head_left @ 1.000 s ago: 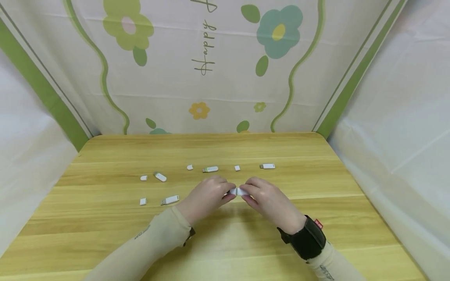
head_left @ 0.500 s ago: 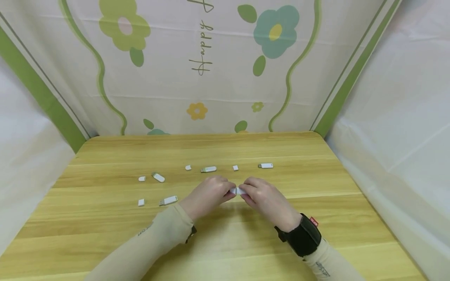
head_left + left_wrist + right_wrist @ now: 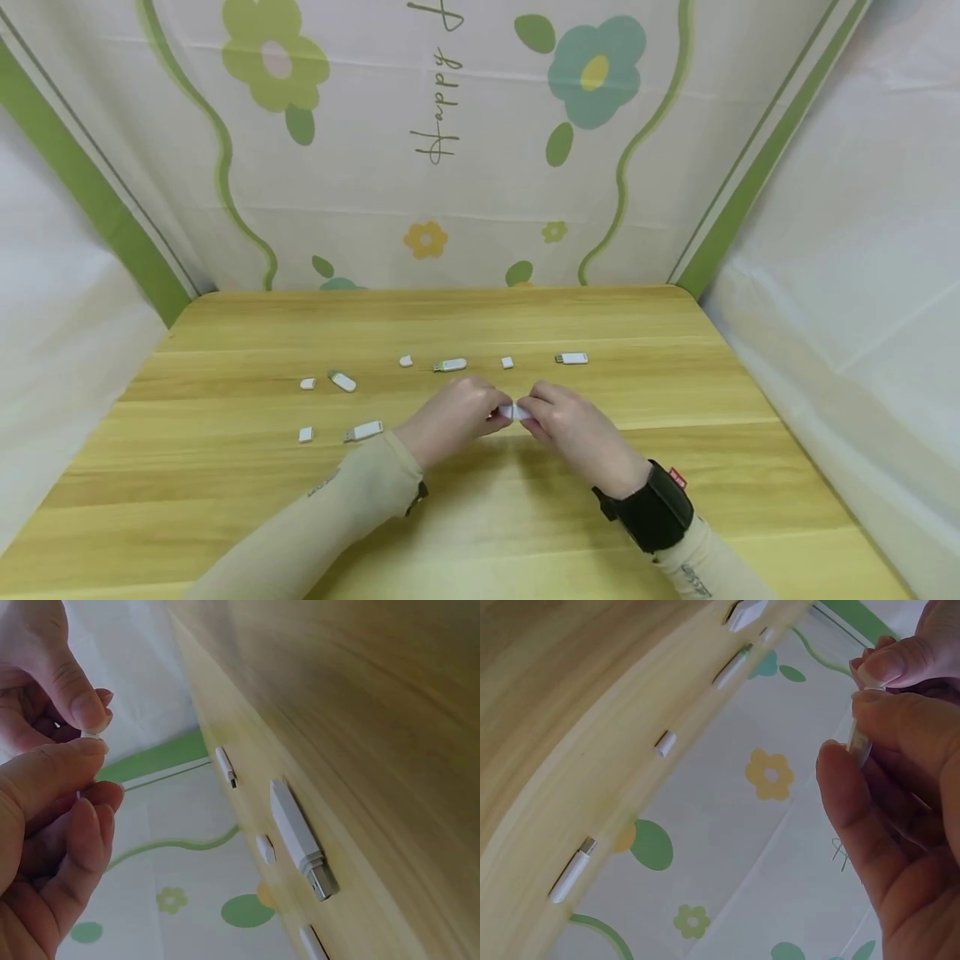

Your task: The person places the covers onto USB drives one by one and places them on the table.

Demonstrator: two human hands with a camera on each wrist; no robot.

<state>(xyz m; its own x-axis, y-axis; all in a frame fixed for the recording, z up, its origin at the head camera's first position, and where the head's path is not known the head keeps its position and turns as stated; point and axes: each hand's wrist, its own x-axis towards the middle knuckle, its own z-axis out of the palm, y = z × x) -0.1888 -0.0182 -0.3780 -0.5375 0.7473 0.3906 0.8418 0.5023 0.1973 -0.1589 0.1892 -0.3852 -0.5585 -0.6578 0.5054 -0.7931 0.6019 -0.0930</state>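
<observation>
Left hand (image 3: 455, 418) edged rightward; fingers curled, it and right hand (image 3: 576, 432) pinch white USB stick (image 3: 520, 412) at opposite ends, nearside of square cap (image 3: 507, 362); likely light, stiff, slick; hold by flats

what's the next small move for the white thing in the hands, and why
Probably a light, straight push of the left white part, pinched in the left hand, toward the right white part, pinched in the right hand: in the head view they sit end to end with only a thin line between them, so they look lined up for closing.
</observation>
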